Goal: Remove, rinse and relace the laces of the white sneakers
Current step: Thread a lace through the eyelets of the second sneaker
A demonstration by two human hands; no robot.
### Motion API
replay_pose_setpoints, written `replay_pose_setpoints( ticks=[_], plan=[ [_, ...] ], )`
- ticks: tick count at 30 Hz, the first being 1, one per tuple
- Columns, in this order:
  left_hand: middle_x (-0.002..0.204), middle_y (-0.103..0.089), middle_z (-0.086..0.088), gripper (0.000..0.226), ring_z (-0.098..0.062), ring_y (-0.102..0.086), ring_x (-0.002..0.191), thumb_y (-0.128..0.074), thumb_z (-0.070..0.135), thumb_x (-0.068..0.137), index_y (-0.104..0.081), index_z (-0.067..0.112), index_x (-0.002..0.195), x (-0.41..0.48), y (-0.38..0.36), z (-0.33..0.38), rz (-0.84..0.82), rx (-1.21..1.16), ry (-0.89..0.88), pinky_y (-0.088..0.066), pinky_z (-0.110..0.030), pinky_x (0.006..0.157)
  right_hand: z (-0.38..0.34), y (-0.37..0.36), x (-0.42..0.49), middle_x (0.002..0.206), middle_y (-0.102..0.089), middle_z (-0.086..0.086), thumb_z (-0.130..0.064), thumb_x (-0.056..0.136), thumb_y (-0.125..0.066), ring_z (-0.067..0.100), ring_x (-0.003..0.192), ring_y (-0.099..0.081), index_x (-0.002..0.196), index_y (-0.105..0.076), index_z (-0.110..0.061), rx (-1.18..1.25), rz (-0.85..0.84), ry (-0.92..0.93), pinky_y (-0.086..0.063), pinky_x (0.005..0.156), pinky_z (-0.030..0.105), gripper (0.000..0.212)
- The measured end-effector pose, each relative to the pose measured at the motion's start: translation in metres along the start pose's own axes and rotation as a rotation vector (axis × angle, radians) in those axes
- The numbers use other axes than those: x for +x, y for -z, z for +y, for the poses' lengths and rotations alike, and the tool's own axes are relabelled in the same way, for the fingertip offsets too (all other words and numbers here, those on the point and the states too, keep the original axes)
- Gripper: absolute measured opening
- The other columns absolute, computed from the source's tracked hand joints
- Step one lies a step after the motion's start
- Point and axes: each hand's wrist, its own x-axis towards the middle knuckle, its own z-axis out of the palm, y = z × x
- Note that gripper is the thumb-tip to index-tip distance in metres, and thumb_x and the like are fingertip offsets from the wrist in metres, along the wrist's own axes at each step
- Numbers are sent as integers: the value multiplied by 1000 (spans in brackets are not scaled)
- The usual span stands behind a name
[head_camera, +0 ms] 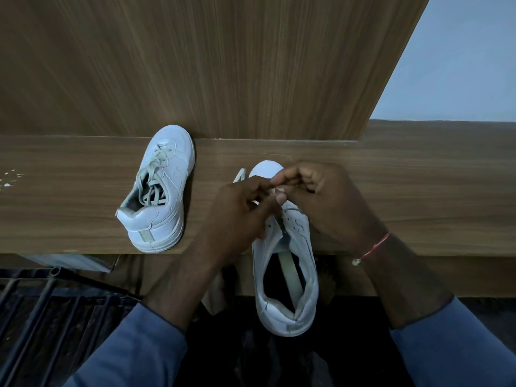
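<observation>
Two pinches on lace [239,175]: left hand [237,210], right hand [329,202], above near sneaker [279,317].

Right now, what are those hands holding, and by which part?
The left hand and right hand pinch the lace of the nearer sneaker above its front eyelets, near the toe.

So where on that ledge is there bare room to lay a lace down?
Bare wood lies on the ledge right of the right hand, and left of the laced sneaker, short of the white specks. It is crowded between the sneakers, where the left hand and the lace sit by the other sneaker.
</observation>
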Motion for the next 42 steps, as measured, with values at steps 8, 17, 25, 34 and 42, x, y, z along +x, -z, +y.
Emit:
replay_pose_setpoints(
  ticks=[8,17,25,34,42],
  plan=[
    [63,-68,-2,17,-11,-62,49,-55,18,96,-62,7,86,8,20,-15,443,-190,153,-44,-19,42,15,17,1,88,-68,-15,-7,95,-58,-14,73,-59,106,-72,-13,-237,-5,-51,-40,64,2,19],
    [111,-61,10,58,6,-62,94,-70,20,80,-40,22,129,1,14,-11,144,52,125,-52,-16,77,21,10,2,71,-63,-14,-7,94,-58,3,60,-62,91,-70,-20,-303,2,-176,-41,46,10,17],
    [148,-34,-3,84,-25,-41,131,-62,29,81,-15,23,150,-26,-32,-2,31,766,83,-43,-35,91,20,-4,2,75,-72,-4,-5,86,-69,1,59,-62,91,-75,-10,252,151,-449,-43,49,13,9],
    [100,-57,0,31,-27,-57,86,-55,4,81,-46,20,106,-29,-33,15,165,691,92,-37,-34,63,27,-16,5,77,-74,12,-9,80,-75,15,61,-63,81,-71,-11,90,210,-441,-54,64,32,5],
    [119,-47,2,19,-18,-52,102,-54,21,92,-62,26,108,-42,-29,21,-42,1024,60,-38,-28,65,29,-15,6,70,-71,7,-8,74,-79,10,59,-63,76,-69,-11,138,175,-435,-52,58,24,10]
  ],
)
